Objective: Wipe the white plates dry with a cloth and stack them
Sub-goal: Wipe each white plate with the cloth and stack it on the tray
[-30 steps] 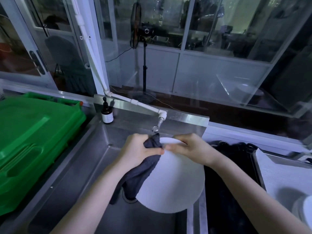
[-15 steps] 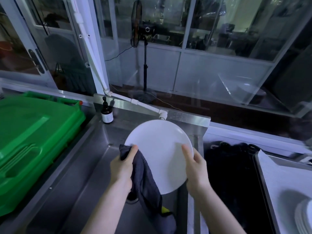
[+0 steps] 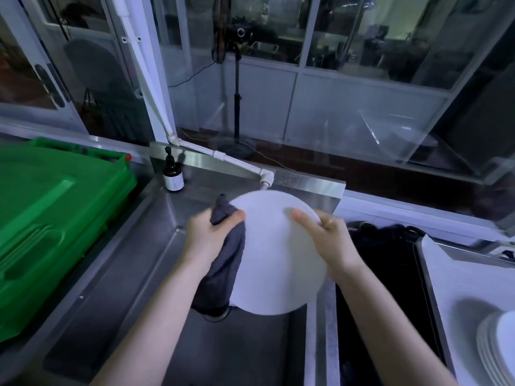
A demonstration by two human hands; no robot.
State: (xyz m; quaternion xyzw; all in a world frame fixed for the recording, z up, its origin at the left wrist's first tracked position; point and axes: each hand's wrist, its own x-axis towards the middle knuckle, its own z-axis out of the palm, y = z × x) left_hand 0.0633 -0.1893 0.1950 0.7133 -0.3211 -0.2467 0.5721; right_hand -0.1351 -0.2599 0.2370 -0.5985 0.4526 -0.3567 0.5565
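Plate (image 3: 276, 254), white and round, is off the surface: you hold it in the air over the steel sink (image 3: 133, 288), above the sink's right edge, its face tilted up toward you. Your left hand (image 3: 207, 235) grips a dark grey cloth (image 3: 225, 263) bunched against the plate's left rim. Your thumb pins the cloth to the plate's face, a tuft of cloth sticks up above the thumb, and the rest hangs down along the rim toward the drain (image 3: 218, 316). Your right hand (image 3: 330, 238) grips the plate's right rim, thumb laid across the face, fingers curled behind the rim. The plate's outline is blurred, so I cannot tell wet from dry.

A stack of white plates (image 3: 498, 352) sits at the near right corner of the surface, on a pale tray (image 3: 457, 280), well apart from the held plate. Between sink and tray lies a black tub (image 3: 390, 274); its contents are too dark to tell. A brown pump bottle (image 3: 173, 175) stands upright at the sink's far left corner. A white pipe (image 3: 223, 157) runs along the sink's far edge and ends in a tap (image 3: 266, 181) just beyond the plate's top rim. A green plastic lid (image 3: 55, 218) covers the surface left of the sink.
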